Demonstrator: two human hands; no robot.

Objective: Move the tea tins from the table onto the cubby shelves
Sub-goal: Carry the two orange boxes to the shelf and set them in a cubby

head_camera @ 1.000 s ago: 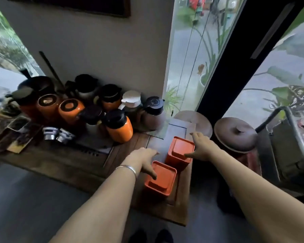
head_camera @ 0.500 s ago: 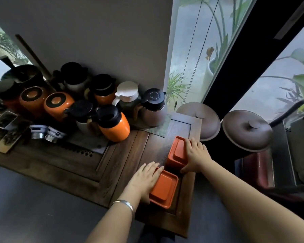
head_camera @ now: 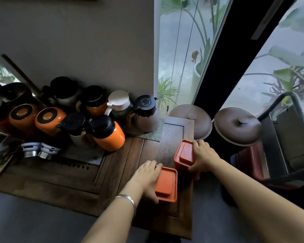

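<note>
Fingers curled over the far edge and thumb tucked against the near side, the left hand (head_camera: 146, 176) grips the nearer orange tea tin (head_camera: 166, 184), while the right hand (head_camera: 203, 156) wraps its fingers around the right side of the farther orange tea tin (head_camera: 184, 154). Both square, lidded tins stand upright, just beside each other, at the right end of a dark wooden table (head_camera: 123, 165). A silver bangle (head_camera: 128, 200) circles the left wrist; orange and black thermos jugs (head_camera: 107, 133) crowd the table's far left, and two brown clay lids (head_camera: 237, 126) sit near the window (head_camera: 179, 50).
</note>
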